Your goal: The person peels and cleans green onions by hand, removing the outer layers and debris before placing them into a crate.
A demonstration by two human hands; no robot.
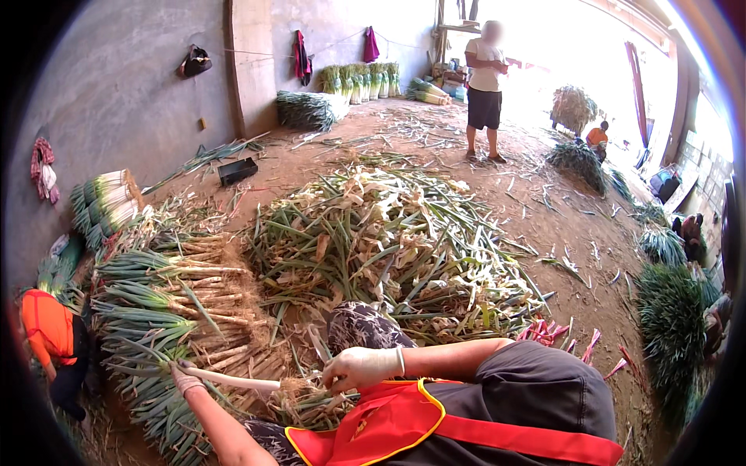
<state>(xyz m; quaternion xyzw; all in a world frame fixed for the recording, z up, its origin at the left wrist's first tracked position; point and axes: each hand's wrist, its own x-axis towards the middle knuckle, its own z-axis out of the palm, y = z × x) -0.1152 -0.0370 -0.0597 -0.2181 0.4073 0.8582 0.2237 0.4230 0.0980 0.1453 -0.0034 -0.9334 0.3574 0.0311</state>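
My left hand [186, 376], in a light glove, is closed round a long green onion [241, 380] where its white stem meets the green leaves. The stem lies level, and its root end points toward my right hand [362, 369]. That hand, in a whitish glove, has its fingers curled in beside the brown roots; whether anything is between them is hidden. Under and beyond my left hand spreads a large heap of untrimmed green onions [167, 311], roots facing right. In front of me rises a mound of stripped leaves and peelings [381, 241].
A black tray [237, 171] lies on the dirt floor near the wall. Tied bundles of green onions [109, 203] stand at the left. One person [486, 89] stands at the back; another in orange [50, 330] bends at the left. Pink ties [544, 332] lie to my right.
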